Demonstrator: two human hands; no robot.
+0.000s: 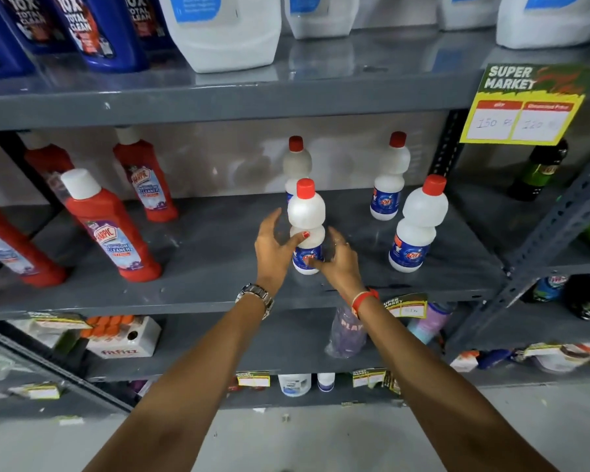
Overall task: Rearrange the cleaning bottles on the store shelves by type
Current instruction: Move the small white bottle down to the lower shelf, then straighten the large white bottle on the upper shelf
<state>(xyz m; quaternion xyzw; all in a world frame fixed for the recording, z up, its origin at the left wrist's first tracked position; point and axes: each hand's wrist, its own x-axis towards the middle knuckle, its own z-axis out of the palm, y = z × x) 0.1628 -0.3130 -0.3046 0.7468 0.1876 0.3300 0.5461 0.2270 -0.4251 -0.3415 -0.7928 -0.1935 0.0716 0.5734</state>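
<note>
A white bottle with a red cap and blue label (pixel 306 209) stands near the front middle of the grey middle shelf (pixel 218 243). My left hand (pixel 273 248) is at its left side, thumb across the front and index finger lifted clear. My right hand (pixel 342 260) wraps the lower right by the label. Three matching white bottles stand nearby: one right behind (pixel 297 161), one at the back right (pixel 390 185), one at the front right (pixel 419 229). Red bathroom cleaner bottles (pixel 108 229) with white caps lean at the shelf's left, another of them further back (pixel 145 180).
Blue bottles (pixel 92 32) and large white jugs (pixel 225 35) fill the upper shelf. A yellow-green price sign (pixel 525 107) hangs at the right. A perforated metal post (pixel 552 229) bounds the bay, with a dark green bottle (pixel 540 172) beyond. Lower shelves hold mixed goods.
</note>
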